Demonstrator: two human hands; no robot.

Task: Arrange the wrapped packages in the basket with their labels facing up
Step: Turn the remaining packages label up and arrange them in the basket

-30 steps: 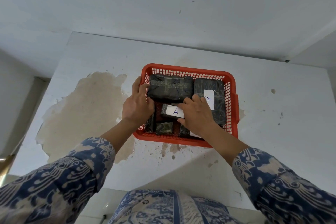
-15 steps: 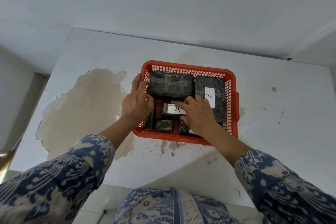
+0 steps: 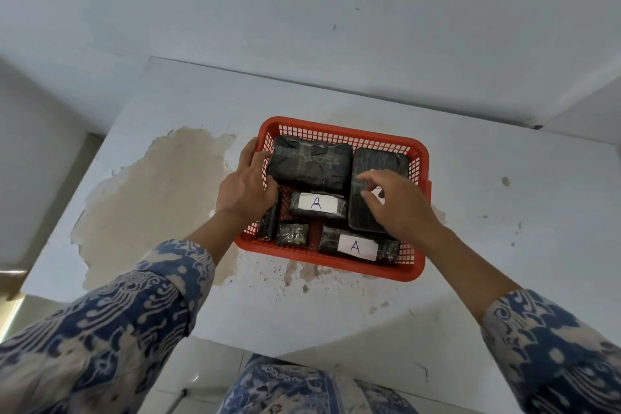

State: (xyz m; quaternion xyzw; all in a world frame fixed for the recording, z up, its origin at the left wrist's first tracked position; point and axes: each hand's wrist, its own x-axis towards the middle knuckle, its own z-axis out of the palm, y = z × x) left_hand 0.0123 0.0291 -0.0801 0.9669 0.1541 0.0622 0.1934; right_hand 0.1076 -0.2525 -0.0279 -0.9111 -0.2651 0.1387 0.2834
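Observation:
A red mesh basket (image 3: 339, 134) sits on the white table and holds several black wrapped packages. A large package (image 3: 311, 163) lies at the back left with no label showing. The tall package (image 3: 373, 171) on the right has its white label mostly hidden by my right hand (image 3: 396, 202), which hovers above it with fingers apart and empty. Two smaller packages show white "A" labels: the middle one (image 3: 317, 203) and the front one (image 3: 358, 245). A small unlabelled package (image 3: 291, 235) lies at the front left. My left hand (image 3: 245, 186) grips the basket's left rim beside the large package.
The white table (image 3: 504, 245) has a large patch of peeled beige surface (image 3: 151, 198) left of the basket and small stains in front of it. A white wall rises behind the table. My patterned blue sleeves fill the lower corners.
My right hand lifted off the middle "A" package and moved right over the tall package, uncovering the front "A" package. My left hand stayed on the basket's left rim.

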